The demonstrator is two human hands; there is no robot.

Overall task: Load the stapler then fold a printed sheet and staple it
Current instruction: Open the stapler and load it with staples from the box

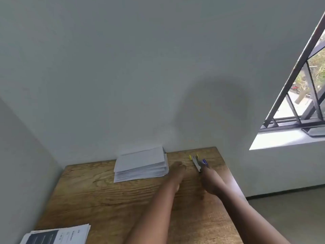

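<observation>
I reach both bare arms across the brown wood-grain table (pixel 98 196) toward the small silver metal stapler with blue trim (pixel 198 163), which lies near the far right corner, just ahead of my right hand (pixel 210 182). Its long axis runs from near right to far left, the near end meeting my right fingertips; blur keeps me from telling whether those fingers have closed on it. My left hand (pixel 177 170) rests on the wood between the stapler and the thick stack of folded white sheets (pixel 141 164), fingers loosely curled, holding nothing that I can see. The right hand is plainly the nearer, so I judge the pick-up falls to it. Count: one stapler, two yellow-tipped items (pixel 193 157) beside it, one far stack, one pile of printed sheets with a dark panel (pixel 56 235) at the near left edge.
</observation>
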